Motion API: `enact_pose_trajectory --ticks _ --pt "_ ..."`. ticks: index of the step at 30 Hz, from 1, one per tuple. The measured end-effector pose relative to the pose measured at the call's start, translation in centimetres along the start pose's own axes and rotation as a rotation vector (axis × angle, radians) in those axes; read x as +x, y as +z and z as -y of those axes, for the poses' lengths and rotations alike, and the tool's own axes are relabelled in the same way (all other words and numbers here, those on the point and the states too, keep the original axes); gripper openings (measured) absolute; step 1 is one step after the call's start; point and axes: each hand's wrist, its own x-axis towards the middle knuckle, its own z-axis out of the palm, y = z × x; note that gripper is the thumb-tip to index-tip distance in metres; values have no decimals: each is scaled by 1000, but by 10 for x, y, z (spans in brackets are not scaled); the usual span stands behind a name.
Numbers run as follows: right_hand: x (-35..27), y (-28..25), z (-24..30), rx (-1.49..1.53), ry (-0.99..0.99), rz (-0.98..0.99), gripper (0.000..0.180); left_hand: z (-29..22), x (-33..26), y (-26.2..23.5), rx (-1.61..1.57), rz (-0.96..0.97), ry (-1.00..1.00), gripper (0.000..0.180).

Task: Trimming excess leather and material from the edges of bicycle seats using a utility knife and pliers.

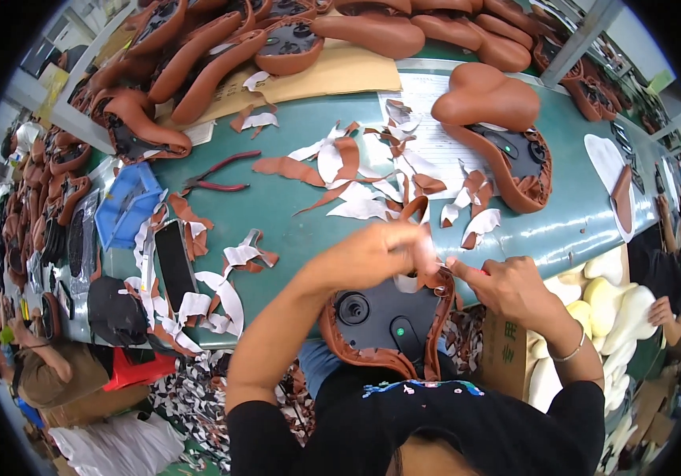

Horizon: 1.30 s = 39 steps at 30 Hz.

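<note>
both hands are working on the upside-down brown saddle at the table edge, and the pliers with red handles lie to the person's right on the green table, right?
Not quite: in the head view the pliers lie to the person's left, near the blue tray. The rest holds: the left hand and right hand work on the upside-down brown saddle at the green table edge.

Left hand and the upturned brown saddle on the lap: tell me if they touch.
Touching. The head view shows the left hand pinching the brown cover edge of the saddle at its rim.
</note>
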Motion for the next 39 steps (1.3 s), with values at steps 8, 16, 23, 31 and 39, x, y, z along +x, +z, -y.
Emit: enact_pose_trajectory --ticks 8,16,23,31,39 --pt "-66 56 35 223 348 -140 55 -53 33 15 -181 -991 609 19" --pt "-60 104 82 1429 699 -634 52 -39 -19 -3 1054 -1380 509 22" --pt "25 51 21 1187 473 -472 34 45 -56 -67 586 -602 -308 47" --pt "208 -59 -150 1243 187 -1035 23 -5 8 -140 360 -961 90 26" --pt "372 -24 -290 1586 346 -686 34 15 21 -202 1389 -1650 66 62"
